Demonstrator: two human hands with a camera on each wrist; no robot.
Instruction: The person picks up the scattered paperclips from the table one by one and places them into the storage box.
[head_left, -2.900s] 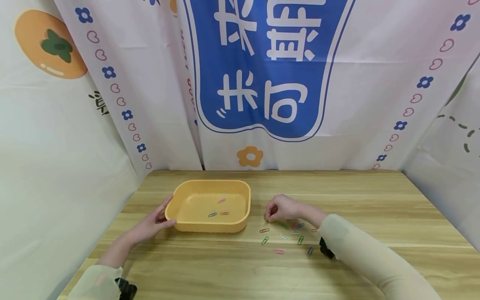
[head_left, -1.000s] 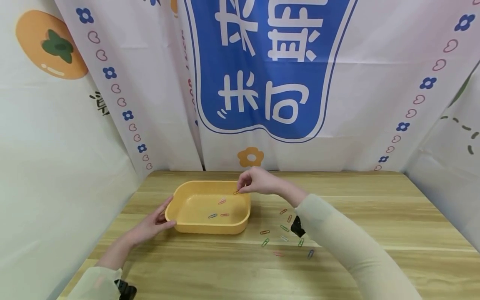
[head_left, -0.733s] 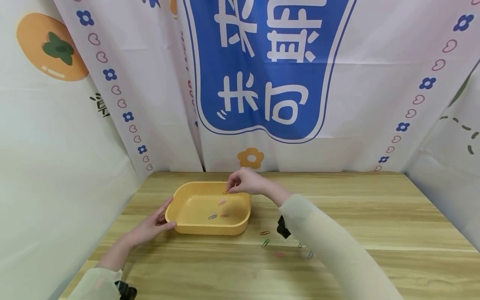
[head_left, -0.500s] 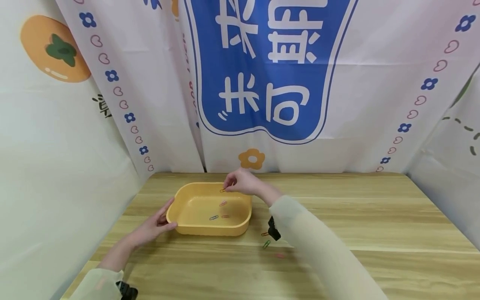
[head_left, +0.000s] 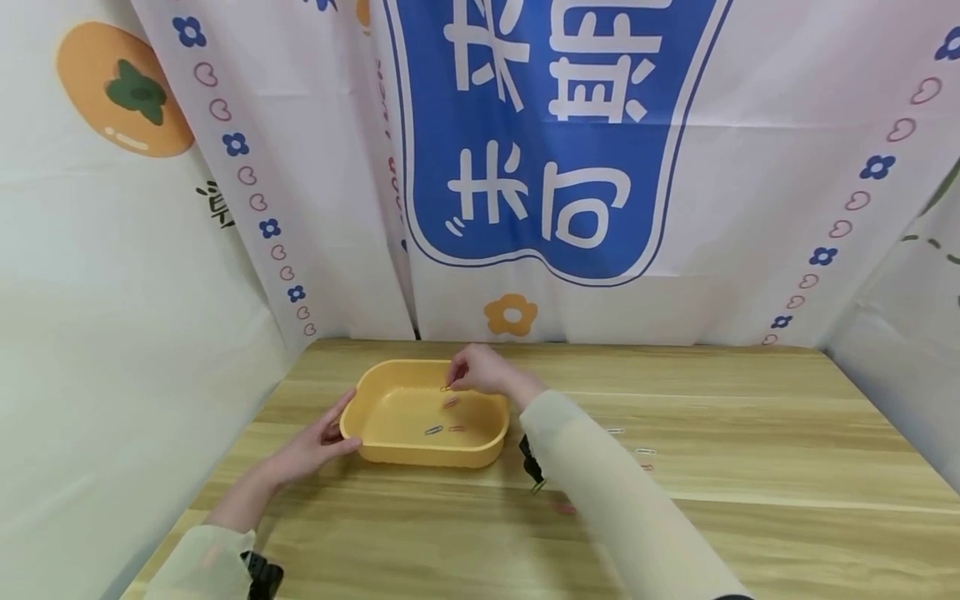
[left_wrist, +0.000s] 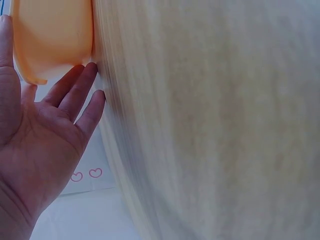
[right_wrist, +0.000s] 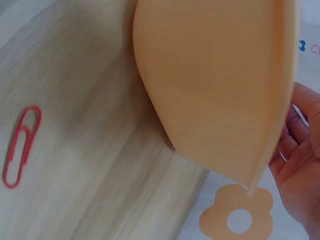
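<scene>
A yellow tray (head_left: 427,457) stands on the table, with a pink paper clip (head_left: 450,402), a blue paper clip (head_left: 433,431) and a red paper clip (head_left: 457,429) on its floor. My left hand (head_left: 311,452) rests against the tray's left end, thumb by the front rim; in the left wrist view its fingers reach out nearly straight to the wall. Over the back right part of the tray, my right hand (head_left: 483,369) pinches a small orange-looking paper clip (head_left: 445,389). The right wrist view has the tray wall hiding those fingertips.
Right of the tray, a green paper clip (head_left: 538,486), a pink one, two white ones and a red clip (head_left: 647,467) show around my right sleeve (head_left: 600,492), which covers part of the wooden table (head_left: 420,533). A printed cloth (head_left: 675,308) hangs behind the table.
From the loose clips on the table, my right hand has carried one paper clip leftward over the tray, then lowered slightly. My left hand has stayed at the tray's left end.
</scene>
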